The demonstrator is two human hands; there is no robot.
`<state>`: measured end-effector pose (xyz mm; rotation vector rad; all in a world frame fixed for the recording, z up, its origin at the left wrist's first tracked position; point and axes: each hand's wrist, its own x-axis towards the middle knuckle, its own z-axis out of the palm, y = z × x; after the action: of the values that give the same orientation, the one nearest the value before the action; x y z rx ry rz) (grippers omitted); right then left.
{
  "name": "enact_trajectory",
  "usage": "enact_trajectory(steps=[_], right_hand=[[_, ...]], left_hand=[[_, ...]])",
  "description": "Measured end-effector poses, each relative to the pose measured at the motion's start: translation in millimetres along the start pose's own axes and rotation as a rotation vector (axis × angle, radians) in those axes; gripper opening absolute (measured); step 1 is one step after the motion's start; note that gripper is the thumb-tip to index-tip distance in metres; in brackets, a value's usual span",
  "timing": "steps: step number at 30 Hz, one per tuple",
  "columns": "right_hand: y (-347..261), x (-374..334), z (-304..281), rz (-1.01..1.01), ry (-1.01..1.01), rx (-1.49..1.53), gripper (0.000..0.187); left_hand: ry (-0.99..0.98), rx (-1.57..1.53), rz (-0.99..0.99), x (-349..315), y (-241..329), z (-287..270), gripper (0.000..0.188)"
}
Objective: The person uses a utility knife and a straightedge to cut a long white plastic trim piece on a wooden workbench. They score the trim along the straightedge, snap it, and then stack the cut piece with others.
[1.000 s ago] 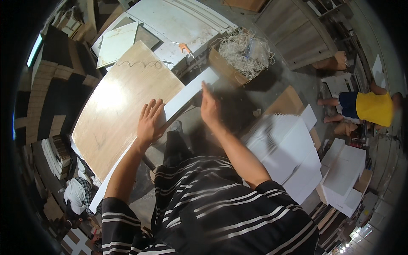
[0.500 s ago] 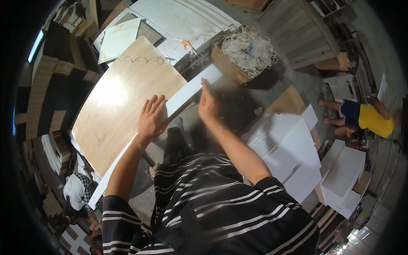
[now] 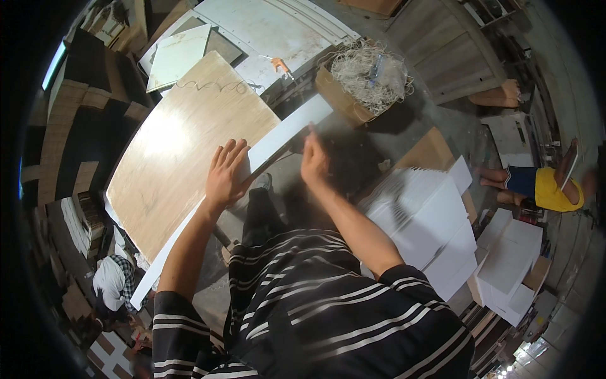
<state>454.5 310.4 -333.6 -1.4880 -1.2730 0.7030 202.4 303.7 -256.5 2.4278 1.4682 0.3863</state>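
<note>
A long white strip of board [image 3: 287,134] lies along the near edge of a light wood-coloured panel [image 3: 189,139], its right end sticking out past the panel. My left hand [image 3: 225,175] rests flat on the strip and the panel edge beside it, fingers stretched and slightly spread. Close to the strip's near edge, toward its right end, is my right hand [image 3: 314,161]. Its fingers are curled in, with the fingertips pinched up by the edge. Whatever they hold, if anything, is hidden.
An orange air blow gun [image 3: 278,65] lies on the white bench [image 3: 265,28] behind the panel. A cardboard box [image 3: 341,95] of tangled strands stands at the back right. White boards [image 3: 429,221] are stacked right of me. A person in a yellow shirt [image 3: 558,189] is far right.
My right hand has shifted slightly right and nearer me, its fingertips drawing off the strip's face to beside its edge. My left hand stays in place. The person in yellow has moved an arm.
</note>
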Motion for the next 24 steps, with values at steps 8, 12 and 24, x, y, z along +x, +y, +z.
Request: enact_trajectory(steps=[8, 12, 24], right_hand=[[8, 23, 17, -0.181, 0.24, -0.174, 0.048], [-2, 8, 39, -0.173, 0.169, -0.15, 0.057], [-7, 11, 12, -0.129, -0.002, -0.126, 0.056]], left_hand=[[-0.034, -0.011, 0.003, -1, -2, 2, 0.079], [-0.031, 0.006, 0.006, -2, -2, 1, 0.079], [-0.042, 0.014, -0.012, -2, -5, 6, 0.08]])
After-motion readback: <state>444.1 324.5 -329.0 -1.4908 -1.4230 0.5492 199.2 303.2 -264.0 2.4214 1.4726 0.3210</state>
